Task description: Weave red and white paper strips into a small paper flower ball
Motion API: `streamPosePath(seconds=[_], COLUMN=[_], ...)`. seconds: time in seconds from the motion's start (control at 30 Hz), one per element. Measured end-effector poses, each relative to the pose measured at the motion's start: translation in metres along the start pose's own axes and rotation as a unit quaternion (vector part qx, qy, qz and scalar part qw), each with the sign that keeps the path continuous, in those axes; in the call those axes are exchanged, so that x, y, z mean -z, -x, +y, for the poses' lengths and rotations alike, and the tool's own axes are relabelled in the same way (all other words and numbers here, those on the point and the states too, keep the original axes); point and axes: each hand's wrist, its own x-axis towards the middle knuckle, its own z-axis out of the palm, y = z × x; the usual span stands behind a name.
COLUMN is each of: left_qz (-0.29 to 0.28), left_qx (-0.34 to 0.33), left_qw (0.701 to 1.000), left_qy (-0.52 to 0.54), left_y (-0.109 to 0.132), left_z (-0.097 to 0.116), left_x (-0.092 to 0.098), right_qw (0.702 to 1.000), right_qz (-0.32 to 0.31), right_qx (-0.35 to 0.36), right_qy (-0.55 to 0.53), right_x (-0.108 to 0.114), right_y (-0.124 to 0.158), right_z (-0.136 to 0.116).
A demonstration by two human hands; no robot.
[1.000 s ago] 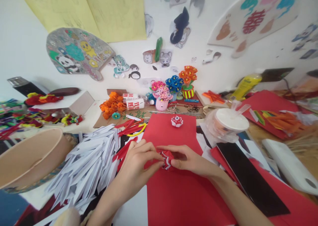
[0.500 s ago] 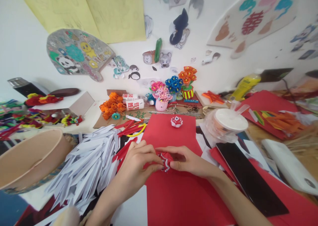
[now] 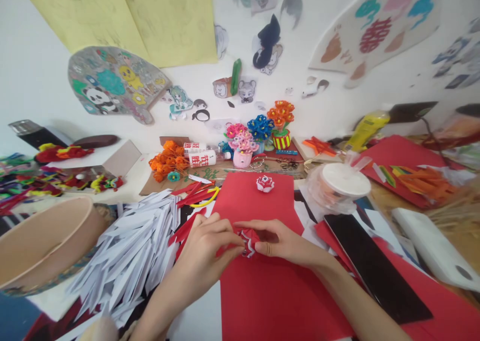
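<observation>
Between my two hands is a small red and white folded-paper piece (image 3: 248, 242), held just above a sheet of red paper (image 3: 258, 301). My left hand (image 3: 213, 241) pinches its left edge with thumb and fingertips. From the other side my right hand (image 3: 279, 241) grips it, thumb in front and fingers over the top. Parts of the piece are hidden behind the fingers. Farther back on the red sheet sits a similar round red and white folded-paper piece (image 3: 265, 183), untouched.
A heap of folded white paper strips (image 3: 131, 246) and a round tan basket (image 3: 48, 236) lie left. On the right are a black phone-like slab (image 3: 375, 266), a lidded plastic cup (image 3: 341, 181) and a white power bank-like block (image 3: 435, 246). Craft flowers (image 3: 260, 126) line the back.
My hands keep nearly the same hold on the folded-paper piece, with only slight finger movement. The whole view has shifted a little.
</observation>
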Motion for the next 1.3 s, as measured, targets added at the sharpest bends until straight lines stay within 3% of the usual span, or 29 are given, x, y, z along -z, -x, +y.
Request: streamPosePath(seconds=[0.57, 0.93, 1.3], left_qz=[-0.002, -0.028, 0.089], left_qx=[0.002, 0.037, -0.015], left_qw=[1.000, 0.998, 0.994], left_qy=[-0.009, 0.050, -0.055], left_y=[0.000, 0.001, -0.001], left_z=[0.002, 0.003, 0.014], left_x=[0.002, 0.003, -0.001], right_qw=[1.000, 1.000, 0.994], right_qz=[0.007, -0.001, 0.078], right_qx=[0.006, 0.009, 0.001], right_qy=[0.028, 0.028, -0.075], right_x=[0.000, 0.000, -0.010], right_y=[0.001, 0.001, -0.005], right_z=[0.000, 0.001, -0.003])
